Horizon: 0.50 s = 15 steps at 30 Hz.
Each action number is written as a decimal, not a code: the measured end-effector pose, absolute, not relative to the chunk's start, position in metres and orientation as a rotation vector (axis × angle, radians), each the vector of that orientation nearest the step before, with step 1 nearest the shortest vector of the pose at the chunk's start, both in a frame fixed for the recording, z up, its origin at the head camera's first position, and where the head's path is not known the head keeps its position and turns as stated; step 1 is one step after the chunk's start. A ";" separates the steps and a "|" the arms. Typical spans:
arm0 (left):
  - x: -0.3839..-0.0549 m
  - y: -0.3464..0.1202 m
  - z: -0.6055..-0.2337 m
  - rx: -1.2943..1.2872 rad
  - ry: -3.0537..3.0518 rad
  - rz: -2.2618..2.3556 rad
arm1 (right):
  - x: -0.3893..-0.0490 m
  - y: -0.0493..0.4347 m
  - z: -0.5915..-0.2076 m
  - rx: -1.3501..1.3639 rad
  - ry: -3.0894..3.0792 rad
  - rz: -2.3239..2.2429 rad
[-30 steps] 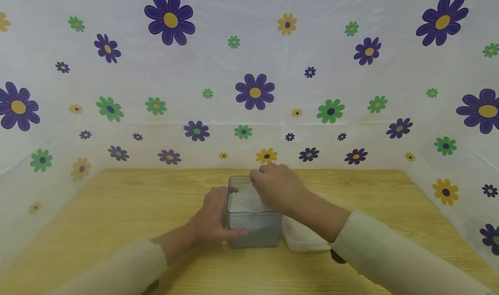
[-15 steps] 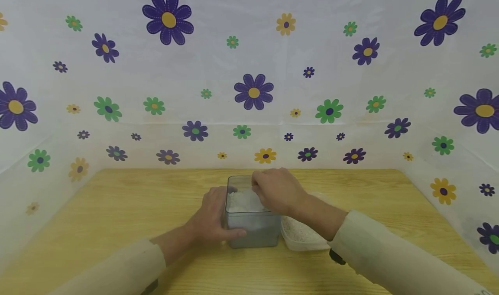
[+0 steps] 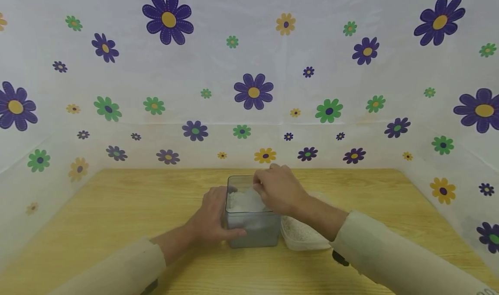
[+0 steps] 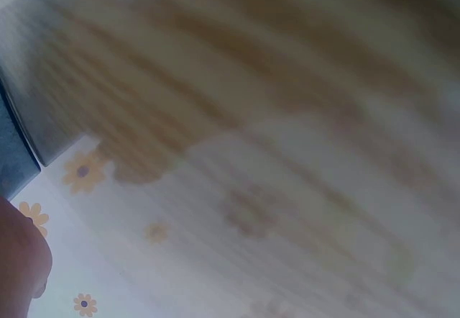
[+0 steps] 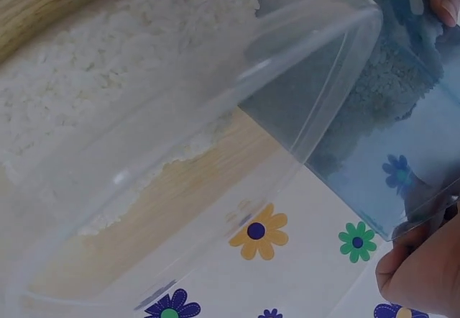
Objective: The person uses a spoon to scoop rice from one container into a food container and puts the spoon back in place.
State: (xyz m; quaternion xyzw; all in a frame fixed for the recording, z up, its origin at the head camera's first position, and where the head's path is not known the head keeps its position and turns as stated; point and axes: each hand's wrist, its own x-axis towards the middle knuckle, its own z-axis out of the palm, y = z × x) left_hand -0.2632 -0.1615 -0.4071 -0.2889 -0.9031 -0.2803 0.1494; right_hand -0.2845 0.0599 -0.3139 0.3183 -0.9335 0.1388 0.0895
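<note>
A clear bluish-grey bin (image 3: 255, 232), partly filled with white rice (image 3: 238, 202), stands upright on the table. My left hand (image 3: 212, 219) grips the bin's left side, thumb along the front wall and fingers round the far side. Over the right rim, my right hand (image 3: 281, 190) has curled fingers and pinches a whitish translucent piece (image 3: 255, 197) inside the bin. That piece's shape is mostly hidden by the hand and rice. In the right wrist view, the curled right hand (image 5: 424, 271) shows beside the bin's rim.
Close to the bin's right wall sits a translucent tub (image 3: 306, 245) of rice, partly beneath my right forearm. The wooden table (image 3: 156, 199) is bordered by a white sheet (image 3: 218, 69) printed with flowers. The left wrist view is largely blurred.
My right hand dipped a little at the bin's rim, then rose slightly, with the translucent piece still in its fingers. The left hand, bin and tub stay in place.
</note>
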 end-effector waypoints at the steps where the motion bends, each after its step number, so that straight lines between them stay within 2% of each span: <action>1: -0.263 -0.162 -0.407 -0.831 -2.594 -0.803 | -0.284 0.060 -0.314 0.931 -2.778 0.429; 15: -0.264 -0.161 -0.408 -0.811 -2.602 -0.788 | -0.281 0.065 -0.317 0.703 -2.725 0.606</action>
